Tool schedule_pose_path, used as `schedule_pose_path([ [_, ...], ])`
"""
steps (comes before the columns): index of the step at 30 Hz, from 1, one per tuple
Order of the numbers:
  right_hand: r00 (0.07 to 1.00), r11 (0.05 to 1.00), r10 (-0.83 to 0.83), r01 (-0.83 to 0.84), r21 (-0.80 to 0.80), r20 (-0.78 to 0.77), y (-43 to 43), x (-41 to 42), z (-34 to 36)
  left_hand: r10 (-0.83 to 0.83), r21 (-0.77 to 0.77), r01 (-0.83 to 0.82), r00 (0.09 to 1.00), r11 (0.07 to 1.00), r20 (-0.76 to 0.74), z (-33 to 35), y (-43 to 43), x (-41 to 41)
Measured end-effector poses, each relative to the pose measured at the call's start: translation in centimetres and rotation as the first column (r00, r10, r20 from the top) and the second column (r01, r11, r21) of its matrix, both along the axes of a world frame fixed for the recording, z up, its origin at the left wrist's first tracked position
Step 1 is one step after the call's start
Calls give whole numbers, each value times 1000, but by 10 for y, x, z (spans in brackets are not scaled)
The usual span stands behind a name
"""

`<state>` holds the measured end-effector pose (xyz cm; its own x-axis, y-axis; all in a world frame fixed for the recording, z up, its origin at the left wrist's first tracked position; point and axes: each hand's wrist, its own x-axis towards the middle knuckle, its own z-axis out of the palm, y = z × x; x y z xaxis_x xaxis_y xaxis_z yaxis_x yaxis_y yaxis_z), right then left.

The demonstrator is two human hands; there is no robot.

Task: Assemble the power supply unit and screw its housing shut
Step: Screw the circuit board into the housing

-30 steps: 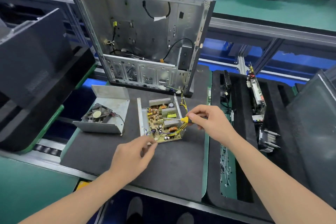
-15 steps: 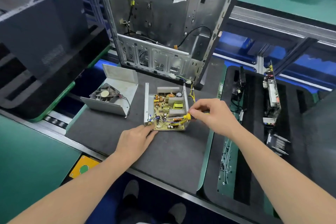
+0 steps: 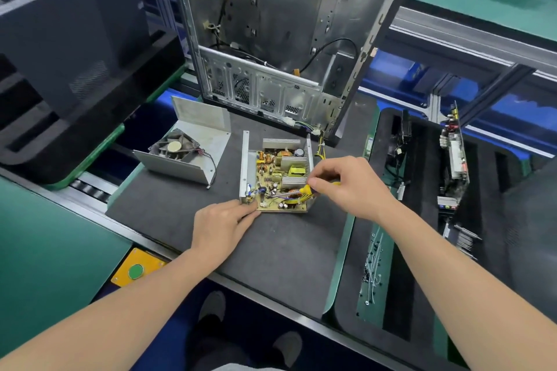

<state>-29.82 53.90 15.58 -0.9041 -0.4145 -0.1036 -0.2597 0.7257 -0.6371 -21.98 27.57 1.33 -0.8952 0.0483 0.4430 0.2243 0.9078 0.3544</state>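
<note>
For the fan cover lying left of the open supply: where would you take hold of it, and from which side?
Probably by the upright back flap of the fan cover, coming from above. That bent panel stands clear as a thin free edge to pinch. The fan and its trailing wire fill the inner side, so stay off those. The left hand is nearer.

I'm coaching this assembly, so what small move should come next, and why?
Probably keep turning the screwdriver in the right hand, its tip low on the circuit board, while the left hand steadies the near corner. The fan cover lies apart, so closing comes later.
</note>
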Motion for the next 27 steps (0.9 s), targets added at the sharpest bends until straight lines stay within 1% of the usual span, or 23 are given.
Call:
schedule_pose_path([
  [5,1000,999,11,-11,36,5,-7,-2,1,-13,43,12,1000,999,26,3,-1,0],
  [9,998,994,51,-47,95,-44,-13,-2,2,-9,37,8,1000,999,25,4,1,1],
  [12,992,986,88,-75,149,-85,-17,-2,3,14,44,-12,999,999,-29,5,3,3],
  [16,984,971,139,-114,209,-107,-24,-2,4,-29,9,29,996,1000,-81,4,5,4],
  [21,985,971,137,-114,210,-102,-27,-4,3,-35,80,32,999,996,35,4,2,-1],
  [27,987,971,133,-112,210,-88,-29,-5,0,-72,85,68,997,994,41,4,1,-2],
])
